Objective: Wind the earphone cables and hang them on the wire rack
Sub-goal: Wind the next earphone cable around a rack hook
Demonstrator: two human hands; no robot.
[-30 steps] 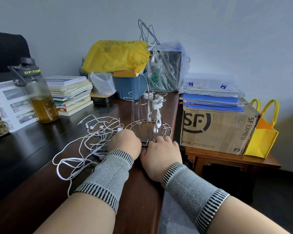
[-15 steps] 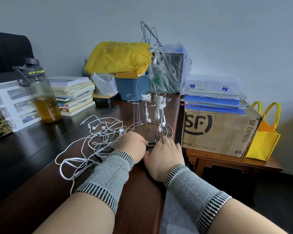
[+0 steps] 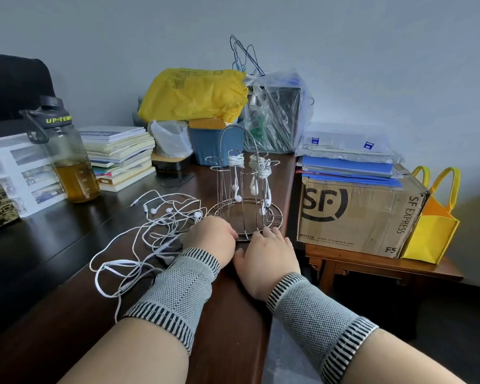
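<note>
A wire rack (image 3: 243,217) with a round base and arched handle stands on the dark wooden desk (image 3: 67,314). Three wound white earphone bundles (image 3: 236,162) hang on its hooks, earbuds dangling. A tangle of loose white earphone cables (image 3: 155,231) lies left of the rack. My left hand (image 3: 209,238) rests knuckles-up between the tangle and the rack's base, its fingers tucked out of sight. My right hand (image 3: 266,253) lies flat, its straight fingertips touching the base ring at the front. Both wrists wear grey knitted bands.
A bottle of amber liquid (image 3: 70,162) and a book stack (image 3: 119,156) stand at the left. Yellow bag (image 3: 191,92), blue tub (image 3: 214,142) and plastic bags crowd the back. An SF cardboard box (image 3: 355,214) sits on a side table to the right, beyond the desk edge.
Both hands stay where they were by the rack's base. Only the view has shifted slightly.
</note>
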